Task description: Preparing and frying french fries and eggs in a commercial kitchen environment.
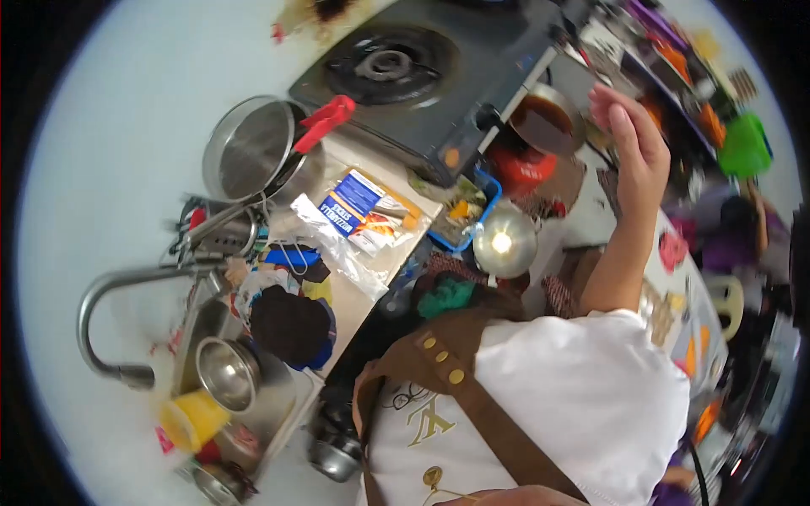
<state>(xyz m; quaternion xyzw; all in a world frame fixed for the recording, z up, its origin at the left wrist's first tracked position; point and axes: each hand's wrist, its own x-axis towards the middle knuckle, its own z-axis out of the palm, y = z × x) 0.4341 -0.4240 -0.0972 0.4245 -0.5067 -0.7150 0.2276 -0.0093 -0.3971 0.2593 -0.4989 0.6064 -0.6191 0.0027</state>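
Note:
My right hand (633, 136) is raised at the upper right, with its fingers loosely bent and nothing visible in it. Below and left of it, apart from it, is a metal pot of dark brown liquid (544, 120). My left hand is out of view. Before me, a black gas stove (405, 76) stands at the top. Beside it, a steel pan with a glass lid (250, 148) and a red handle grip (326, 120) rests on the counter. A mozzarella sticks package (351, 205) lies below the stove, beside crumpled clear plastic (342, 240).
A sink (278, 392) at the lower left holds a steel bowl (229, 373) and a yellow container (193, 420), beneath a curved faucet (95, 303). Dark cloths (291, 326) lie on the counter by the sink. A blue bin of food scraps (465, 212) stands near the stove. Other people appear at the far right.

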